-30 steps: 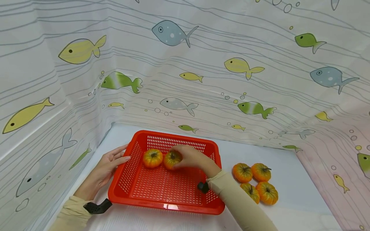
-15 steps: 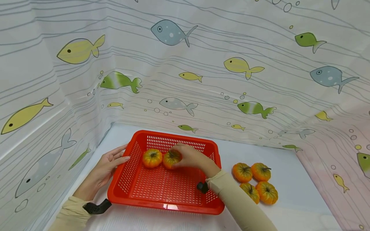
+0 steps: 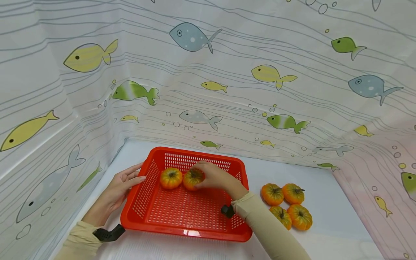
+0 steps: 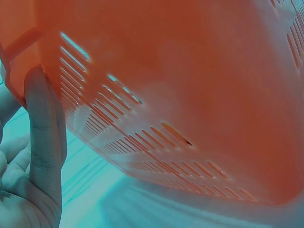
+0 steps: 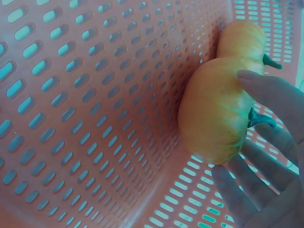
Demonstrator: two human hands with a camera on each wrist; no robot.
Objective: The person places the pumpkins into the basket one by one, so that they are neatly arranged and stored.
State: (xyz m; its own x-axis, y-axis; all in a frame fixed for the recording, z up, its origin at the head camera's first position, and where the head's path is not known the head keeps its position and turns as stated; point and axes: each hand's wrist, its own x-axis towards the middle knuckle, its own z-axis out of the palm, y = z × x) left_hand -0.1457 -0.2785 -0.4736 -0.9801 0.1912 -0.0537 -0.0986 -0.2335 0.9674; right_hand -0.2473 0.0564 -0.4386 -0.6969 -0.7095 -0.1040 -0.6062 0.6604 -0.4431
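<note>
A red plastic basket [image 3: 182, 228] with slotted walls holds two small orange pumpkins. The left pumpkin [image 3: 171, 178] sits near the back left of the basket floor. Beside it is the second pumpkin [image 3: 191, 180], gripped from the right by my right hand [image 3: 211, 177]. In the right wrist view, thumb and fingers lie on opposite sides of this pumpkin [image 5: 213, 114], near its green stem; the other pumpkin [image 5: 240, 42] shows just behind. My left hand [image 3: 118, 187] rests against the basket's left rim, its thumb lying straight at the edge, as the left wrist view also shows.
Several more pumpkins [image 3: 300, 216] stand in a cluster on the white table [image 3: 338, 220] right of the basket. A fish-patterned curtain [image 3: 234, 115] encloses the table at the back and sides. My right forearm passes over the basket's right wall.
</note>
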